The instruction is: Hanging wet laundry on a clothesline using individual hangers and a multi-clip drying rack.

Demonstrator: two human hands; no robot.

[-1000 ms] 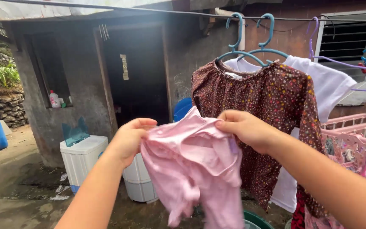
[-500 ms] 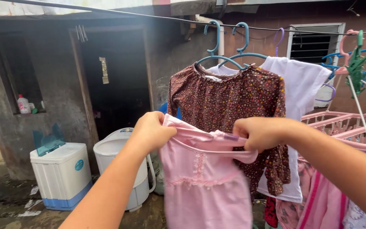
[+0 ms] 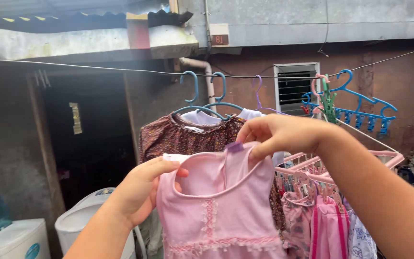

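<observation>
From the head camera, a small pink sleeveless dress (image 3: pixel 219 211) hangs spread between the person's two hands, near the camera and in front of the clothesline (image 3: pixel 97 68). The left hand (image 3: pixel 142 189) has its grip closed on the left shoulder strap, thumb on top and fingers curled behind the cloth. The right hand (image 3: pixel 276 134) pinches the right shoulder strap, just beside a small purple tag at the neckline.

The dress looks light, thin and quite limp. It drapes and folds under its own weight, so it probably cannot slip or break, only sag. The two shoulder straps seem the natural places to hold it, since they keep the neck open.

Behind it, a brown patterned garment (image 3: pixel 178 136) hangs on teal hangers (image 3: pixel 207 103) from the line. To the right stands a pink peg rack (image 3: pixel 341 165) carrying small clothes, and a blue hanger (image 3: pixel 355 100) hangs farther right. At lower left are a white washing machine (image 3: pixel 80 223) and a dark doorway (image 3: pixel 87 144) in a rough outdoor wall.
</observation>
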